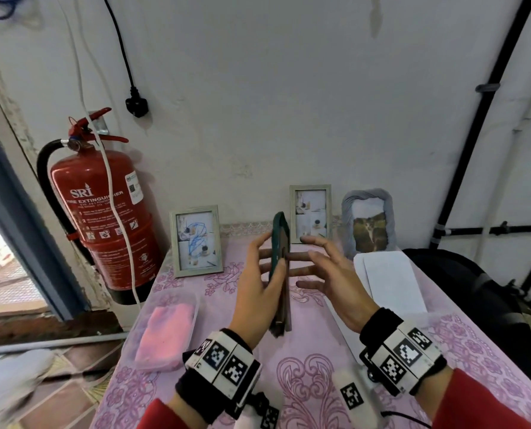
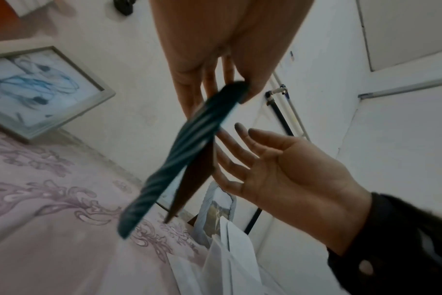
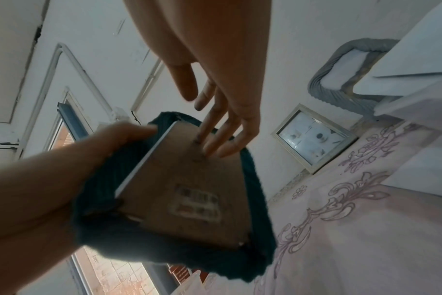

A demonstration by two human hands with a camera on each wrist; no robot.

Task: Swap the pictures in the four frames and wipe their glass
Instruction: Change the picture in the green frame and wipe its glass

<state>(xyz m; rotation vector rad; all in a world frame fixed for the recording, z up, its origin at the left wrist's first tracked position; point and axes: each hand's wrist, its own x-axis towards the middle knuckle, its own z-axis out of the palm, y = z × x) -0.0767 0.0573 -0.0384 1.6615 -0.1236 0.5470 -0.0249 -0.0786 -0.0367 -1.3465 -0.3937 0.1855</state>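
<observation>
While the left hand (image 1: 259,292) grips the green frame (image 1: 279,243) upright and edge-on, the open right hand's (image 1: 335,274) fingertips (image 3: 209,151) touch its brown backing (image 3: 187,191).

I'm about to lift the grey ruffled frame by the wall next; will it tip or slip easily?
The grey ruffled frame stands upright against the wall, so a nudge would probably tip it. Its pleated fabric wrap likely grips well, not slippery. It probably holds glass, so treat it as fragile.

Teal ribbed frame (image 1: 279,243), brown back; pink floral tablecloth (image 1: 304,376).
</observation>
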